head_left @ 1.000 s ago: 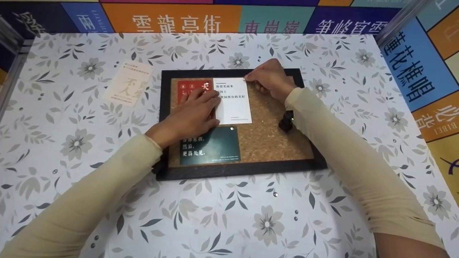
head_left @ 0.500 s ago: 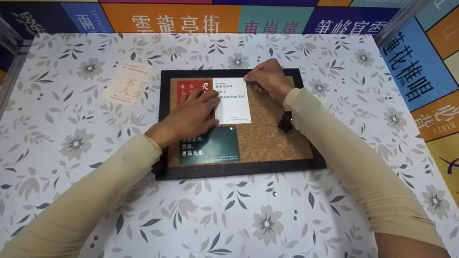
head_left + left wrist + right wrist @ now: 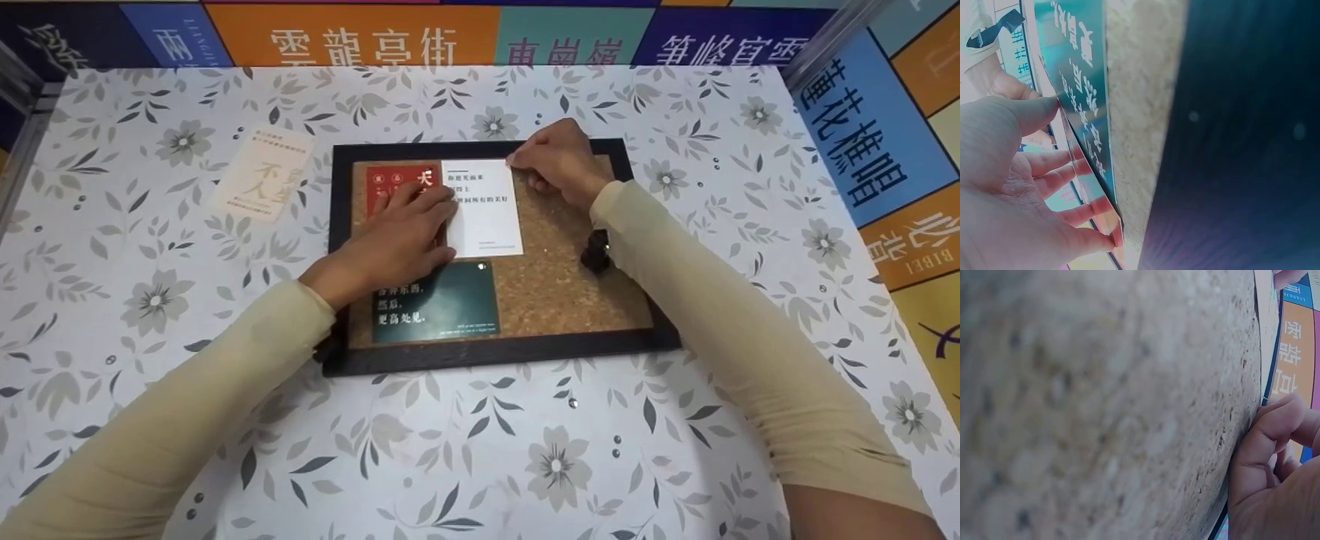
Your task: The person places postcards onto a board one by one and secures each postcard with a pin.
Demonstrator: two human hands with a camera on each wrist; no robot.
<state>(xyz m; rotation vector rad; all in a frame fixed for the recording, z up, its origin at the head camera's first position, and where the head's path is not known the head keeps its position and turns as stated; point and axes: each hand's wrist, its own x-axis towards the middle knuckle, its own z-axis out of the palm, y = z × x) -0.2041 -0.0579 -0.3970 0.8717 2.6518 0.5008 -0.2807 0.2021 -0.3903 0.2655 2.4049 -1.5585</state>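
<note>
A cork board (image 3: 585, 300) in a dark frame lies on the table. My left hand (image 3: 394, 232) rests with spread, relaxed fingers across a red card (image 3: 381, 196) and the left edge of a white card (image 3: 484, 225). In the left wrist view, the fingertips of my left hand (image 3: 1039, 174) touch the red card. At the white card's top right corner, the thumb and forefinger of my right hand (image 3: 559, 161) pinch a small push pin (image 3: 1264, 401), mostly hidden by them. The other fingers of my right hand (image 3: 1280, 461) are curled against the cork.
Below the white card is a green card (image 3: 457, 300) with a shiny pin head (image 3: 481, 266) in its top right corner. A pale card (image 3: 262, 176) lies on the floral tablecloth (image 3: 480, 465) left of the board. Colourful lettered panels (image 3: 360, 37) stand behind.
The shiny pin head that showed at the white card's corner a second ago is now covered by the right fingertips. The left hand stays in place; the view has shifted slightly.
</note>
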